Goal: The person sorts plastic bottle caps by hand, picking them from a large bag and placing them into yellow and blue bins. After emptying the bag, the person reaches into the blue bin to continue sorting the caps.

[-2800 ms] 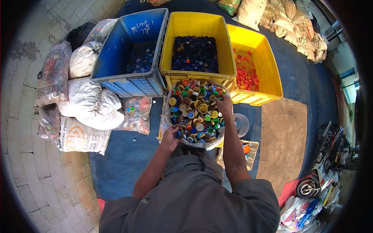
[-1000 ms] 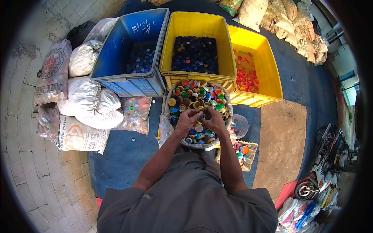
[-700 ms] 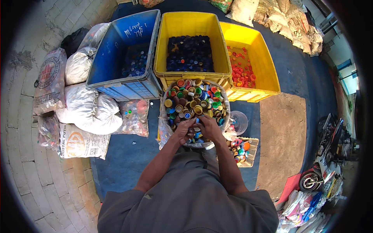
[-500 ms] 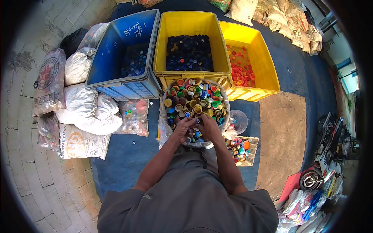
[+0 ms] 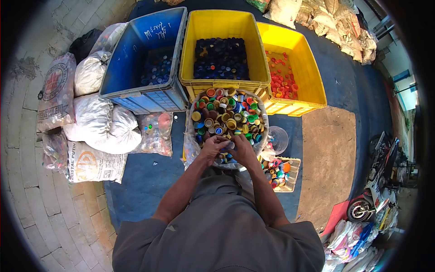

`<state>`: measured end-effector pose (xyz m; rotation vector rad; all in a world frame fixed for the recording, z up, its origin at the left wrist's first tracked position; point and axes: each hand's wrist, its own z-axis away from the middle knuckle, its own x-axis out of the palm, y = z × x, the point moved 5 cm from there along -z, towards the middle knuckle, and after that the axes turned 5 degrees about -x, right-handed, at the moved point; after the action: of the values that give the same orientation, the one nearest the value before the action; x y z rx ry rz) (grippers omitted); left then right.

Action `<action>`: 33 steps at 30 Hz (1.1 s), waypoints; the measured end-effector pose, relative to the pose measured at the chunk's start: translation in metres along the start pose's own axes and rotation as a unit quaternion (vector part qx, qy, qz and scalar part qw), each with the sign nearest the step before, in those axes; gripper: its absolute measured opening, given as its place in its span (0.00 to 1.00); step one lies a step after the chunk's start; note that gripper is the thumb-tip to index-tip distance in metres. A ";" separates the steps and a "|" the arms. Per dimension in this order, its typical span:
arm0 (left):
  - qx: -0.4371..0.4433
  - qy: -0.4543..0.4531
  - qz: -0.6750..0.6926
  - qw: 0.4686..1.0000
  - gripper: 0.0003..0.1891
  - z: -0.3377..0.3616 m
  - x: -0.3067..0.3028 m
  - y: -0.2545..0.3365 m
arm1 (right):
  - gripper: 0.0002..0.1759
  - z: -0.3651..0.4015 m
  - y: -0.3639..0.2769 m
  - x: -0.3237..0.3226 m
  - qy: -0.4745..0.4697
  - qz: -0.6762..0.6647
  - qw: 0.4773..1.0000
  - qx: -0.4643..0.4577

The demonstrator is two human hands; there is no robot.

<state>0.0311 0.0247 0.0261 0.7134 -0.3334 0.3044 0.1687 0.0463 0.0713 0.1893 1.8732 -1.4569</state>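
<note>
A wide round sack [image 5: 188, 136] full of mixed coloured bottle caps [image 5: 224, 119] stands right in front of me. Both my hands are over its near side, close together. My left hand [image 5: 213, 149] has its fingers closed, pointing right. My right hand [image 5: 242, 149] is bent inward beside it, fingers curled. A small pale bottle cap [image 5: 231, 145] shows between the fingertips of the two hands. The fingers partly hide it, and caps lie just below them.
Beyond the sack stand a blue crate [image 5: 165, 97], a yellow crate [image 5: 226, 84] with dark caps and another yellow crate [image 5: 297, 106] with red caps. White sacks [image 5: 97, 122] lie left. A small basket [image 5: 294, 174] of caps and a clear round container [image 5: 278, 139] are right.
Both hands have moved slightly down, and the view has shifted a little. A pale cap now shows between the fingers, where a bluish one showed before.
</note>
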 end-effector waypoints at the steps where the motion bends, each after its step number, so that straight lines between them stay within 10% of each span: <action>1: -0.008 -0.002 0.009 1.000 0.12 0.001 -0.001 -0.004 | 0.23 0.002 -0.001 0.001 -0.008 0.001 1.000 -0.002; 15: -0.008 -0.029 -0.040 0.999 0.17 0.007 0.002 0.009 | 0.18 -0.005 -0.008 0.002 0.002 0.001 0.999 -0.053; 24: -0.045 -0.150 0.144 0.977 0.15 0.008 0.009 0.002 | 0.26 0.000 0.014 0.005 -0.024 -0.216 0.971 0.098; 33: -0.038 -0.107 0.042 0.993 0.12 0.008 0.002 0.004 | 0.24 -0.004 -0.009 -0.004 -0.041 0.010 0.998 -0.046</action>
<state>0.0300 0.0224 0.0348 0.6589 -0.5781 0.2941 0.1647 0.0484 0.0809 0.1019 1.8625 -1.3409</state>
